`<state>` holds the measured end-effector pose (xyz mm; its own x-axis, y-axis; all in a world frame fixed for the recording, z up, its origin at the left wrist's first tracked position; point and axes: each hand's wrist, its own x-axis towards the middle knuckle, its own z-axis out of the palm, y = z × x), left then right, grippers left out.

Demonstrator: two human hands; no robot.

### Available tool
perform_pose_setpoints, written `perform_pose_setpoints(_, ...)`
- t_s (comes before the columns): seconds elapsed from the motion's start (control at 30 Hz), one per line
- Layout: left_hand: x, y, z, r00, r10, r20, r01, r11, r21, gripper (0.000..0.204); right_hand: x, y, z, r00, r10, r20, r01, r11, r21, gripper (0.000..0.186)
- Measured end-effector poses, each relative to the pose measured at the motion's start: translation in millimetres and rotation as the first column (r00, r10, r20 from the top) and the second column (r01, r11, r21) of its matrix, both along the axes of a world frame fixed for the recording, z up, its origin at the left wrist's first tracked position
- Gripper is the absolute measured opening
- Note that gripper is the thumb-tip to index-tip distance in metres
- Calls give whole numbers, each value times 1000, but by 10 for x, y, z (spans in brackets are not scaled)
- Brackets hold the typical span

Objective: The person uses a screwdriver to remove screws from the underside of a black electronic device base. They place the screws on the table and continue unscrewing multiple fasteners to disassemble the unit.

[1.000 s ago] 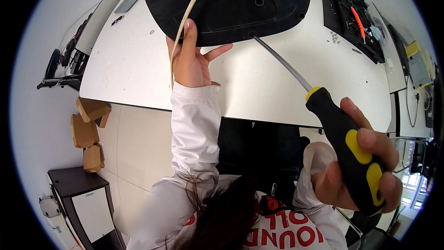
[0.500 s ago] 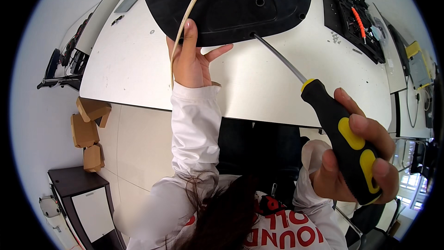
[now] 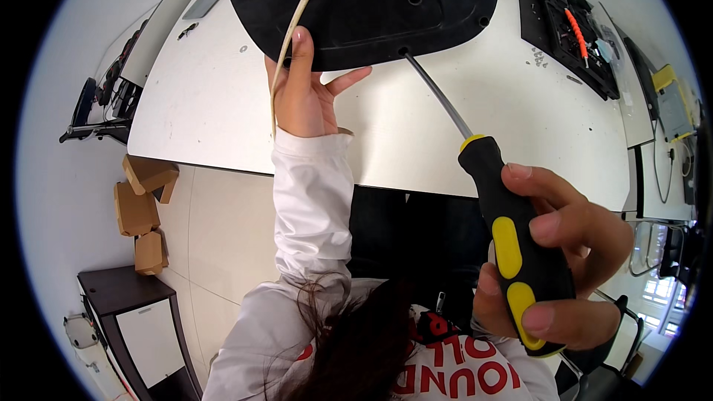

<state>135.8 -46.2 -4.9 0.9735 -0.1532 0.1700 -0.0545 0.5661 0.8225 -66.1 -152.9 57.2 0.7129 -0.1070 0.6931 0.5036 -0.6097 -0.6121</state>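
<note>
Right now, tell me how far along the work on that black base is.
Done: black base lies flat on the table. In hand: left hand steadies its edge; right hand drives the screwdriver tip into a rim hole. Left: other holes look open.

A white long sleeve (image 3: 312, 200) with a ribbed cuff covers 1 arm. The white top (image 3: 453, 375) bears red lettering. Dark hair (image 3: 356, 341) hangs loose.

Bare white table (image 3: 520, 134) lay open between the black housing (image 3: 371, 7) and the near edge, crossed only by the screwdriver (image 3: 497, 208) shaft. Right side crowded: black tray (image 3: 553, 30), loose screws (image 3: 538, 54), yellow device (image 3: 672, 100). Left strip free beside the cream cable (image 3: 293, 37).
</note>
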Motion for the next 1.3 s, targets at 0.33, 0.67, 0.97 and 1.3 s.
perform_pose_setpoints(0.33, 23, -21, 1, 1000, 1, 6, -1, 1000, -8, 30, 20, 1, -103, 992, -49, 115, 45, 998, 38, 59)
perform_pose_setpoints(0.67, 18, -43, -30, 1000, -16, 11, 16, 1000, -13, 29, -40, 35, 95, 989, -134, -58, 127, 984, -122, 58)
perform_pose_setpoints(0.97, 14, -22, -29, 1000, -11, 13, 11, 1000, -7, 29, -86, 8, -182, 983, -122, 135, 122, 992, 12, 61)
perform_pose_setpoints(1.3, -2, -23, -33, 1000, -6, 8, 6, 1000, -12, 30, -42, -41, -194, 972, -89, 219, 107, 992, -69, 54)
